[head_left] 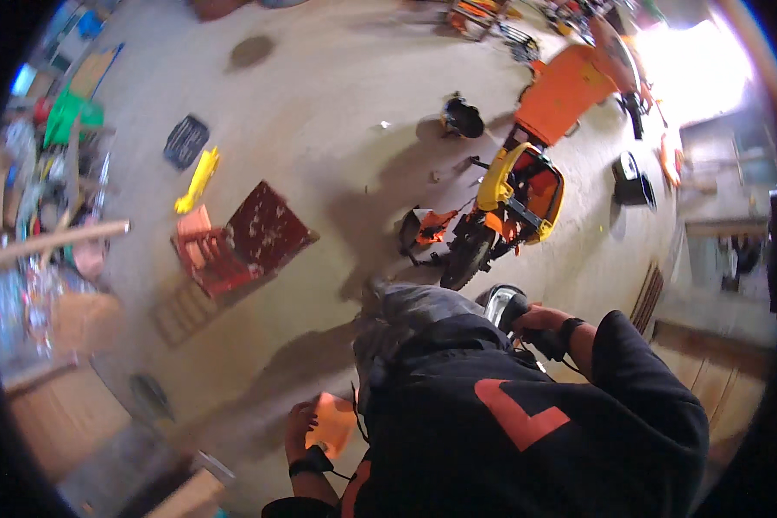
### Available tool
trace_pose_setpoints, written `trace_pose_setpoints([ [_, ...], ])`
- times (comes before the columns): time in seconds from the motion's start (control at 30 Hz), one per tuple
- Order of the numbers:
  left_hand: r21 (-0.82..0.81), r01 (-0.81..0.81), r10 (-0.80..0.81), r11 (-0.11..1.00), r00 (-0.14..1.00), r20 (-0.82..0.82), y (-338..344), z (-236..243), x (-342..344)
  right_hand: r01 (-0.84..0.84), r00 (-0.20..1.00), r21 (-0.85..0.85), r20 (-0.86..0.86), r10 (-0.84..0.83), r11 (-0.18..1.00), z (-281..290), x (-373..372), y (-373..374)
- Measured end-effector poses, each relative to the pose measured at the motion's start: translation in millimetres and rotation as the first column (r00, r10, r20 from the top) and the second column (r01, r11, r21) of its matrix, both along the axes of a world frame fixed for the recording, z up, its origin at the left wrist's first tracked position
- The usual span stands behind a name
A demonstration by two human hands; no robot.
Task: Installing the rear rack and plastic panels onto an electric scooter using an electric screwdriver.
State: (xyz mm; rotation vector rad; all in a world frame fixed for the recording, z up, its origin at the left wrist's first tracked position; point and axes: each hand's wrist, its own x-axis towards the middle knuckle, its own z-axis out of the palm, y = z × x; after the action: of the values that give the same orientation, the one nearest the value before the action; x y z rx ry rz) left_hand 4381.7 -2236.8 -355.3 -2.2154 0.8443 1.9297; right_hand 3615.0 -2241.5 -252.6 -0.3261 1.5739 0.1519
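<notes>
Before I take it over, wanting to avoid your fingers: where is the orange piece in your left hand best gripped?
Probably pinch the orange piece at its upper edge, coming from the front: that edge looks free, while the left hand covers its left side and the torso crowds its right.

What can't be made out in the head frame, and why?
Head view, all:
Orange piece in the left hand: underside hidden, it faces away from the camera.
Black-and-silver part in the right hand: partly covered by that hand.
Bright area at upper right: detail washed out by glare.
Reddish-brown object: cut off by the top edge.
Clutter at far left: blurred, small items indistinct.
</notes>
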Motion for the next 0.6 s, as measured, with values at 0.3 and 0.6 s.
trace_pose_setpoints([
  [0.3, 0.125, 0.493, -0.496, 0.861, 0.869, -0.010, -331.9, 64.4, -118.5, -0.151, 0.950, 0.009, -0.273, 0.148, 0.988, -91.4, 52.1, 20.9],
  [0.6, 0.010, 0.852, -0.847, 0.523, 0.518, 0.123, -548.9, 78.9, -217.7, 0.226, 0.923, -0.045, -0.310, -0.228, 0.973, -81.5, 105.8, -29.5],
])
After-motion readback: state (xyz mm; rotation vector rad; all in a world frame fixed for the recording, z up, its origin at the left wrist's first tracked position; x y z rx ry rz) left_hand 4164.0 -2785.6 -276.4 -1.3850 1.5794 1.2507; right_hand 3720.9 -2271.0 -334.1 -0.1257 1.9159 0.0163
